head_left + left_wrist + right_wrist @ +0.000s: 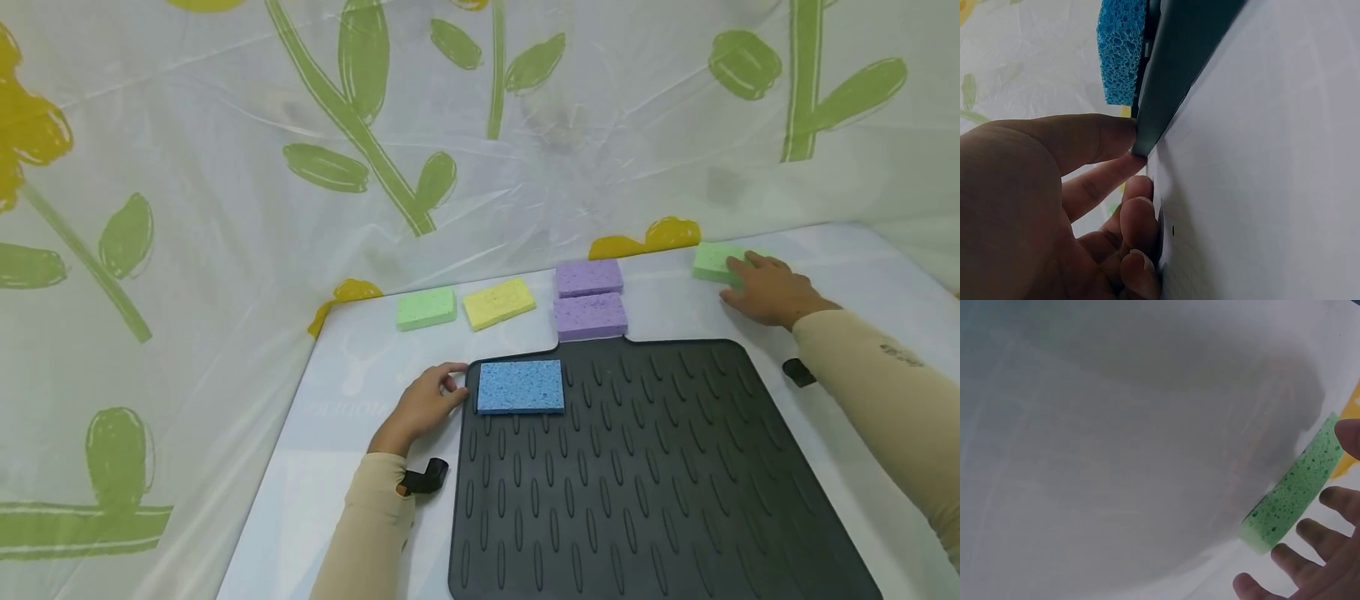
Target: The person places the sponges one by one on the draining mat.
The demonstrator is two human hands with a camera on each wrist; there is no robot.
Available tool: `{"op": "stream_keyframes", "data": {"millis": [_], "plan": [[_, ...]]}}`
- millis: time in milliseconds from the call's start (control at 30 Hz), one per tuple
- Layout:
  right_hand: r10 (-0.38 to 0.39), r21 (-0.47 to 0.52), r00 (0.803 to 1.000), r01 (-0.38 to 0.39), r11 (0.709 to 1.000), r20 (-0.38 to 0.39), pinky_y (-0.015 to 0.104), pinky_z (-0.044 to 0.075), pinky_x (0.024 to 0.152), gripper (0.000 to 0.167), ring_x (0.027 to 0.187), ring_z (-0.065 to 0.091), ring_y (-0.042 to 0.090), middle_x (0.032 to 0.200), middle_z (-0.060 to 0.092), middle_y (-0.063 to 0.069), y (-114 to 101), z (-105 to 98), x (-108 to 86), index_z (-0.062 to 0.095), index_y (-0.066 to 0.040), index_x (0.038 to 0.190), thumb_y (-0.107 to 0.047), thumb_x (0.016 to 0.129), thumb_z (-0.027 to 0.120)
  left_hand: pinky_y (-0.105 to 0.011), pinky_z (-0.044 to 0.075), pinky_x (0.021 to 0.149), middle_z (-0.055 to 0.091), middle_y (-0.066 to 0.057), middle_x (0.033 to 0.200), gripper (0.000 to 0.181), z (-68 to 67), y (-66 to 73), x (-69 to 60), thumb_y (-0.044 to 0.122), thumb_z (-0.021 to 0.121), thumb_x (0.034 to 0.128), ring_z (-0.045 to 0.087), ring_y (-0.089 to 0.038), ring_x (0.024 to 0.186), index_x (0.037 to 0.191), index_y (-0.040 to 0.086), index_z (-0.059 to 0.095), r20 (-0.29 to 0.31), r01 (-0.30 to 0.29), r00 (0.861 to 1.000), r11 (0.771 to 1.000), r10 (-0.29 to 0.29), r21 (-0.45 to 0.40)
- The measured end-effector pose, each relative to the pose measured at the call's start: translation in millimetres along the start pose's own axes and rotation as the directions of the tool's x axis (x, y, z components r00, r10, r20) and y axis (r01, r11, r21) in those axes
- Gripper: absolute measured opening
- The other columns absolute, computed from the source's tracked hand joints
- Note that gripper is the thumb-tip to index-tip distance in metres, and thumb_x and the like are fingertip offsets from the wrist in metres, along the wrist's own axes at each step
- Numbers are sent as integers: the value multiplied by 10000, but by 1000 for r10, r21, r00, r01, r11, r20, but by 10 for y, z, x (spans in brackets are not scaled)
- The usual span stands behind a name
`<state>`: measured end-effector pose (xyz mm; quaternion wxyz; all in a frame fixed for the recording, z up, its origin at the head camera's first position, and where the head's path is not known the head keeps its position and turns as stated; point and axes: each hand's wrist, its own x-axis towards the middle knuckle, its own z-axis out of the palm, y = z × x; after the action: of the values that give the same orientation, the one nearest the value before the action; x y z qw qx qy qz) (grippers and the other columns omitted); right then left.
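Observation:
A black ribbed rubber mat point(600, 475) lies on the white table. On its far left corner rests a blue sponge point(521, 387), also seen in the left wrist view as a porous blue block point(1122, 53). My left hand point(422, 408) holds that corner of the mat between thumb and index finger, the other fingers curled beneath. At the far right, my right hand point(772, 292) is over a green sponge point(712, 260). Its fingers are spread around the sponge point(1294, 484) in the right wrist view, not closed on it. Whether the fingertips touch it I cannot tell.
Behind the mat stand two purple sponges point(590, 317), one behind the other, the nearer at the mat's tab. Further left are a yellow sponge point(499, 303) and another green sponge point(426, 309). A flower-printed sheet point(240, 208) hangs along the table's back and left edges.

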<state>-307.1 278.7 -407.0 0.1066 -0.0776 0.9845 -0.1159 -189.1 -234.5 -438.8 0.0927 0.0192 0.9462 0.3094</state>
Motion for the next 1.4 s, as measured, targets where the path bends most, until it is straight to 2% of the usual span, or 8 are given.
{"op": "stream_keyframes", "data": {"millis": [333, 600, 1033, 1200, 1400], "plan": [[3, -6, 1000, -3, 1000, 5, 814, 229, 1003, 740, 1364, 111, 648, 1541, 102, 420, 66, 8, -1, 187, 153, 1502, -314, 997, 460, -304, 388, 655, 597, -20, 1003, 452, 11, 3, -6, 254, 647, 956, 468, -154, 718, 1399, 193, 576, -4, -9, 1000, 1000, 9, 5], [10, -34, 1000, -11, 999, -14, 810, 248, 993, 696, 1343, 147, 653, 1524, 132, 422, 67, 28, -8, 226, 152, 1493, -242, 976, 476, -302, 379, 641, 595, -30, 1012, 452, 4, 16, -4, 244, 646, 957, 458, -155, 709, 1401, 193, 575, -6, -15, 1000, 1000, 15, 2], [5, -63, 997, -9, 998, -77, 787, 308, 944, 577, 1256, 244, 663, 1410, 270, 435, 47, 57, -51, 351, 126, 1429, -148, 939, 484, -305, 386, 664, 600, -28, 1018, 451, 3, 15, -12, 247, 648, 958, 471, -159, 733, 1400, 194, 574, -8, -8, 1000, 1000, 8, 7], [-19, -78, 995, 12, 997, -93, 780, 334, 912, 553, 1216, 278, 681, 1372, 303, 447, 72, 57, -68, 374, 104, 1401, -129, 915, 496, -303, 393, 670, 600, -27, 1026, 453, 9, 0, -12, 255, 645, 960, 483, -157, 754, 1402, 196, 570, -3, 7, 1000, 1000, -7, 11], [-39, -106, 992, 27, 994, -116, 739, 381, 860, 532, 1140, 375, 654, 1311, 450, 429, 108, 50, -60, 401, 96, 1374, -115, 904, 532, -305, 385, 662, 603, -32, 1024, 455, 9, 5, -8, 245, 646, 959, 471, -160, 728, 1404, 192, 569, -5, -7, 1000, 1000, 7, 9]]}}
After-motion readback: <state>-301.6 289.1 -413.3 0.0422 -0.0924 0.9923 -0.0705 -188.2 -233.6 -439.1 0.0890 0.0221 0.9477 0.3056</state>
